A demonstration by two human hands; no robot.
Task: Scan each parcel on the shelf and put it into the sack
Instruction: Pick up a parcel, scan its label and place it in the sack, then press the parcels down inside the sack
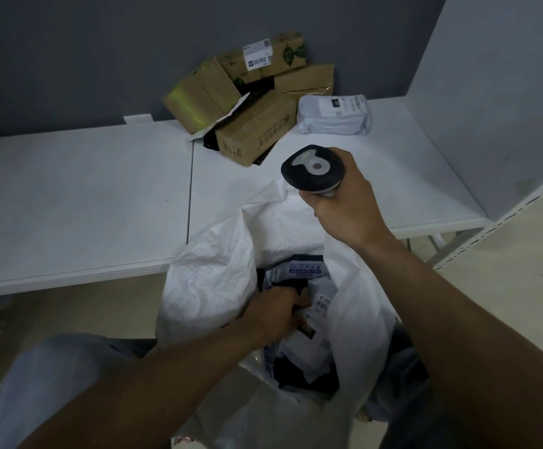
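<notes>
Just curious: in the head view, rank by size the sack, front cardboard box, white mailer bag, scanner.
1. sack
2. front cardboard box
3. white mailer bag and scanner: alike; scanner nearer, so unranked

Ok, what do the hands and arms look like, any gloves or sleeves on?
No sleeves in view: the left forearm and right forearm are bare. The left hand and right hand wear no gloves, and no watch, ring or wristband shows.
</notes>
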